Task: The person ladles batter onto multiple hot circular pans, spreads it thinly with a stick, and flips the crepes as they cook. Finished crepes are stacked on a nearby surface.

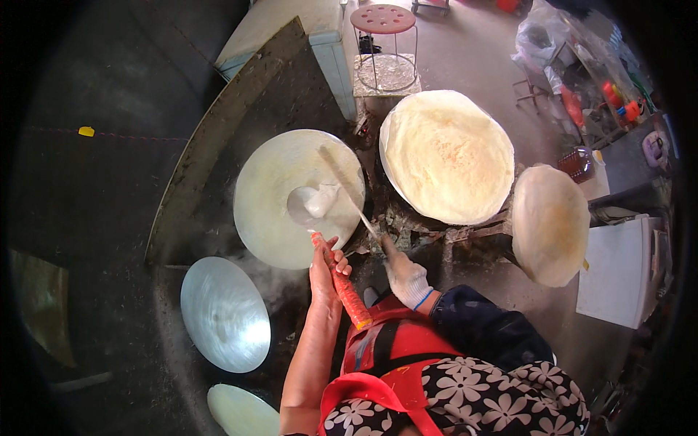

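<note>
My bare left hand (325,265) is closed around the red-wrapped handle (352,299) of a ladle. The ladle's round bowl (297,206) holds white batter (321,200) and is over a large round griddle (273,171). A pale yellowish layer covers this griddle. In a whitish work glove, my right hand (406,277) grips a long thin spreader (342,176). Its flat far end reaches over the right half of the griddle, beside the ladle bowl. Whether the spreader touches the surface I cannot tell.
Right of the griddle lies a stack of thin round pancakes (447,156); another pancake pile (550,225) sits farther right. A shiny bare griddle (225,314) and another griddle (243,411) stand at lower left. Beyond are a red stool (384,19) and a white box (618,270).
</note>
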